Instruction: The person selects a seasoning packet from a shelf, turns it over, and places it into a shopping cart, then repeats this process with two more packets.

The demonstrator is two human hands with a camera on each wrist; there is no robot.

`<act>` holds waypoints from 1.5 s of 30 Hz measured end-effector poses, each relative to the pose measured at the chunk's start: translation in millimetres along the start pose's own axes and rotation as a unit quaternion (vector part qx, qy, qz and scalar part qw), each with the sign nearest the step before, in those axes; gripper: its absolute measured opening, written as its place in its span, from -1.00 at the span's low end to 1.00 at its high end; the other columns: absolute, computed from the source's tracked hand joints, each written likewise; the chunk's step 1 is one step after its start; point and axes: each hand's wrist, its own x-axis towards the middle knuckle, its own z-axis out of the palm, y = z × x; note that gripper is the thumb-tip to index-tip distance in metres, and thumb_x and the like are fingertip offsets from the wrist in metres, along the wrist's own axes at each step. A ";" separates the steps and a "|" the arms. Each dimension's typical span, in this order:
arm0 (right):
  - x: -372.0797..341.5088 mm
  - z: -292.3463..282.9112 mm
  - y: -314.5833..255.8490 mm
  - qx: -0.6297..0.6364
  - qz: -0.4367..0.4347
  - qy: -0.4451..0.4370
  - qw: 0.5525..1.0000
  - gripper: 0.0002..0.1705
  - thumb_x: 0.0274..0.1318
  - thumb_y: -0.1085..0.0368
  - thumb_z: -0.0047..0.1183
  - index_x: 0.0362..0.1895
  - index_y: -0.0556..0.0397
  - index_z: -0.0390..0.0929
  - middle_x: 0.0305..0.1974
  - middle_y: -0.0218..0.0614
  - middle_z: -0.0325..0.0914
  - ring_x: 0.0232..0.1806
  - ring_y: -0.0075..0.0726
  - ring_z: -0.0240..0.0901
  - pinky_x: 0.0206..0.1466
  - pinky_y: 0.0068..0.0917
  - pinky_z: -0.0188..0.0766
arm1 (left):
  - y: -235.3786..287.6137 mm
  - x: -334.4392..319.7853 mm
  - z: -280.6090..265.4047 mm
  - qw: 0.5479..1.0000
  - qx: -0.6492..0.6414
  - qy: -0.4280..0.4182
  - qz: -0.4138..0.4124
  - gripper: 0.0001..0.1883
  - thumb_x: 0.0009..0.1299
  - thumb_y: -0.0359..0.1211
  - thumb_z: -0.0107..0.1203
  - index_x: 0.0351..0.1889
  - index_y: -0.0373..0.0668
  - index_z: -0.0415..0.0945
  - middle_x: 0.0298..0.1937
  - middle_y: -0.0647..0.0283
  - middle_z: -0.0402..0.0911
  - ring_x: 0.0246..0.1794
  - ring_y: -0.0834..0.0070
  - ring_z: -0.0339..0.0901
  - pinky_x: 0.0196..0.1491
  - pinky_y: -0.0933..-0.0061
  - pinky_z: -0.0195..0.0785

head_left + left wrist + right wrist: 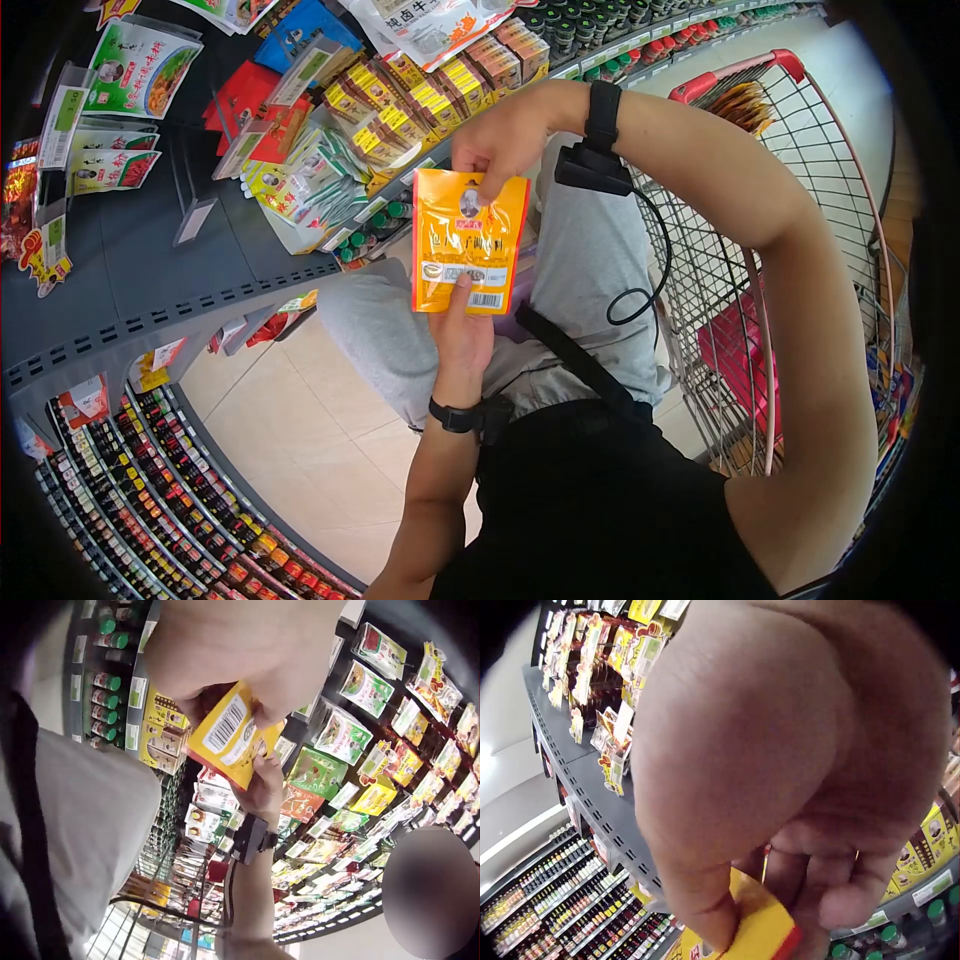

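Note:
A yellow seasoning packet (440, 215) with orange-red edges, a small portrait and a barcode is held upright before my lap. My left hand (465, 338) grips its bottom edge, thumb over the front. From above, my right hand (508, 135) pinches the top edge, thumb on the front near the portrait. In the left wrist view the barcode end of the packet (229, 731) shows under my left hand (247, 652), with my right hand (264, 787) at the far end. My right hand (757, 750) hides most of the packet (761, 922) in the right wrist view.
A grey shelf (120, 290) carries hanging packets, and stacked yellow boxes (400, 110) stand ahead. At my right is a wire shopping cart (700, 330) with a pink item (735, 350) inside. Rows of bottles (150, 490) fill the shelving at lower left.

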 end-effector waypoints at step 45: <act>-10.5 -12.5 13.4 0.054 -0.035 0.159 0.985 -0.69 0.24 0.38 -0.02 0.04 0.08 0.59 -0.12 -0.36 0.63 -0.25 -0.60 0.48 -0.25 -0.58 0.42 | 3.8 12.3 -19.9 0.997 -0.038 -0.001 0.071 -0.49 0.48 -0.49 -0.08 0.40 0.00 0.21 0.36 0.29 0.38 0.28 0.42 0.40 0.21 0.34 0.34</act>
